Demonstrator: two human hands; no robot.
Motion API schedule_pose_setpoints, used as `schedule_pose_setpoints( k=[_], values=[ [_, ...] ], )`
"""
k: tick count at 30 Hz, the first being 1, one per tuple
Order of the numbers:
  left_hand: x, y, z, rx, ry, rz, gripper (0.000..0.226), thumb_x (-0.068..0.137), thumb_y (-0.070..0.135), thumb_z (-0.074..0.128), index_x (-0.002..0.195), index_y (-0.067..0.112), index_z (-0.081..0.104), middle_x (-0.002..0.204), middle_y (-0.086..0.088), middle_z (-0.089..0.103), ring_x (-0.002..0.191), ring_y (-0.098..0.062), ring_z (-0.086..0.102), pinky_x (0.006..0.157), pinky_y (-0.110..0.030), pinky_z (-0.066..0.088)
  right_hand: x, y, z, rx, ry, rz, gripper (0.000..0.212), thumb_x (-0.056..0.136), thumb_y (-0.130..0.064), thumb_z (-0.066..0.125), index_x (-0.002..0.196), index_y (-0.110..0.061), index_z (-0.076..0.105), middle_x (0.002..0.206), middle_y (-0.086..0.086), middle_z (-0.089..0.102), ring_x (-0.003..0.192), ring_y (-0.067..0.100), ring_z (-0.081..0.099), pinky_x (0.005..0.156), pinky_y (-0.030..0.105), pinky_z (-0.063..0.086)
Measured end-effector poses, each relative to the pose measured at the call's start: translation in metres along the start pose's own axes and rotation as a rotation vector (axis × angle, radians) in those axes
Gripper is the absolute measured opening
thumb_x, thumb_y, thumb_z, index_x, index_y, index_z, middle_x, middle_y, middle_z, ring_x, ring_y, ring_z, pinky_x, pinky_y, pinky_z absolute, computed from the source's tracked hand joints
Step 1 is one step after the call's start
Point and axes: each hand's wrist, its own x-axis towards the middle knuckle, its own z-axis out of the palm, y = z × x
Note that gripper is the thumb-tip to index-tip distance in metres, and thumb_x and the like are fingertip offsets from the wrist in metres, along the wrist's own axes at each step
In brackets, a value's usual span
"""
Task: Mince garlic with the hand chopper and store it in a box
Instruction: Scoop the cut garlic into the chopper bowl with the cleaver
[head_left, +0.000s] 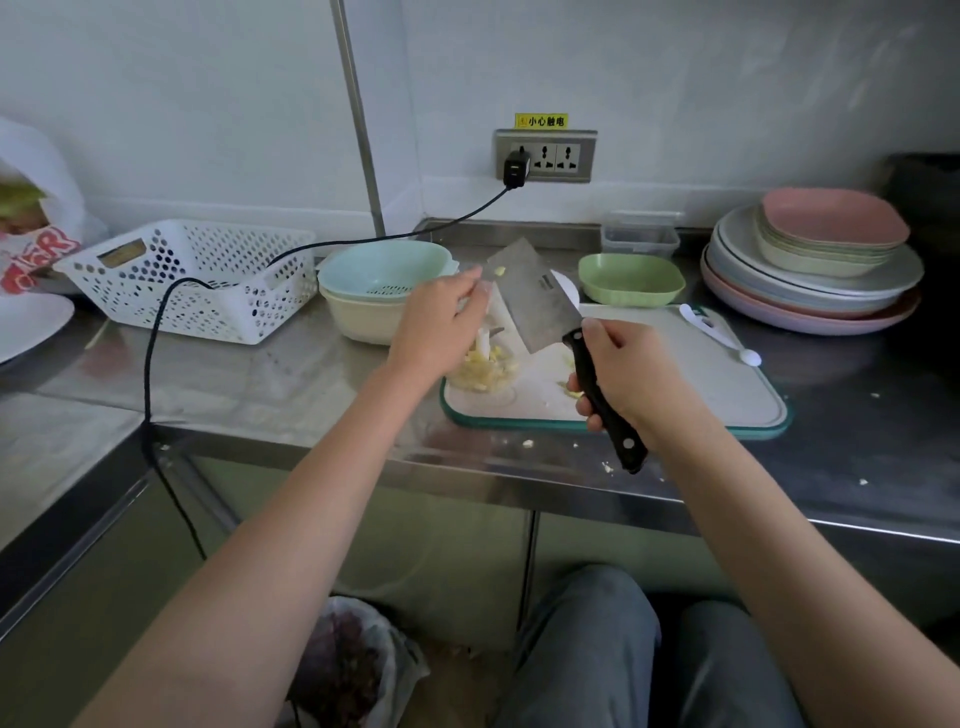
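Note:
My right hand (626, 371) grips the black handle of a cleaver (535, 299), whose blade tilts up and to the left above the cutting board (691, 384). A garlic bit sticks to the blade near its tip. My left hand (441, 327) touches the blade's far edge with its fingertips. Under my left hand stands the clear chopper bowl (485, 371) holding garlic pieces around its white centre post. A clear storage box (640, 240) sits by the back wall.
A green square dish (630, 279), stacked plates (810, 275), a mint colander in a cream bowl (382, 291), a white basket (192, 275) and a white spoon (722, 335) crowd the steel counter. A black cable (156, 332) runs across it from the wall socket. Garlic scraps lie near the front edge.

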Motion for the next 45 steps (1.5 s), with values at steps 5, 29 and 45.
schedule_pose_setpoints(
  k=[5,29,45],
  values=[
    [0.017,0.008,0.010,0.078,-0.190,0.034,0.043,0.103,0.026,0.035,0.143,0.013,0.043,0.152,-0.001,0.036,0.138,-0.012,0.034,0.114,-0.026,0.022,-0.010,0.003,-0.008,-0.061,-0.030,-0.067,0.029,0.101,-0.030,0.035,0.088,-0.024,0.060,0.067,0.012,0.057,0.046,0.019,0.048,0.036,0.022,0.041],
    [0.066,-0.015,0.032,0.245,-0.186,-0.053,0.014,0.085,0.011,0.069,0.098,0.007,0.074,0.100,-0.009,0.071,0.091,-0.021,0.066,0.085,-0.026,0.047,-0.008,0.035,-0.057,-0.075,0.176,-0.013,0.022,0.102,-0.028,0.035,0.102,-0.021,0.056,0.067,0.012,0.056,0.042,0.019,0.048,0.034,0.025,0.042],
    [0.049,0.005,-0.017,0.167,-0.360,0.031,0.020,0.064,0.021,0.087,0.077,0.016,0.072,0.078,0.006,0.066,0.075,-0.007,0.056,0.064,-0.016,0.038,-0.012,0.037,-0.055,-0.057,0.135,0.019,0.023,0.102,-0.030,0.036,0.108,-0.024,0.058,0.069,0.012,0.058,0.043,0.018,0.049,0.036,0.025,0.043]
  ],
)
